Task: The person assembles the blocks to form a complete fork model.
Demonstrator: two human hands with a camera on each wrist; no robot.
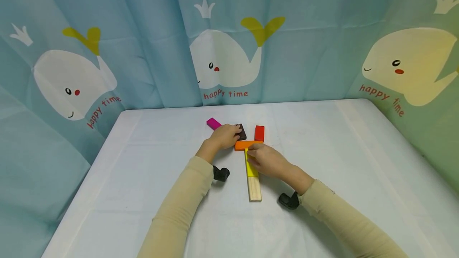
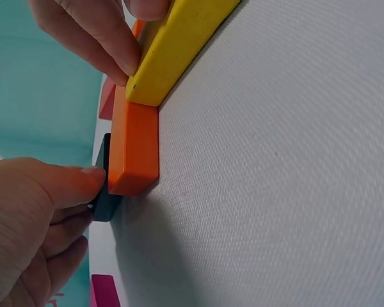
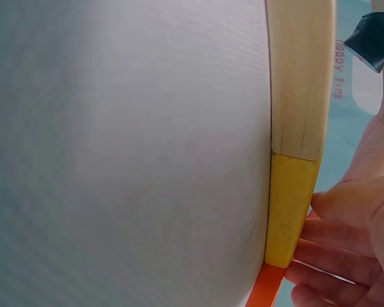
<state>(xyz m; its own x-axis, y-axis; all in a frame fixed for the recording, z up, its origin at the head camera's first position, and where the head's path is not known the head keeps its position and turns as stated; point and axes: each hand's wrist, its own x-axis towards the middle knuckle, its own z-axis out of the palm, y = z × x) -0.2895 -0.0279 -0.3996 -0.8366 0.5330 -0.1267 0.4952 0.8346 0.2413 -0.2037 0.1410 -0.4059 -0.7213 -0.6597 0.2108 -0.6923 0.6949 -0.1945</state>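
Observation:
My left hand pinches a black block between thumb and fingers, just past the left end of an orange block. In the left wrist view, the black block is tilted beside the orange one. A yellow block meets the orange block crosswise, with a plain wooden block in line at its near end. Over the joint of yellow and orange lies my right hand, fingertips touching the blocks and fingers fairly straight. Its palm side is partly hidden in the head view.
A red block lies beyond the orange block's right end. The magenta block is at the far left, partly behind my left hand. White cloth covers the table; a whale-print curtain hangs behind it.

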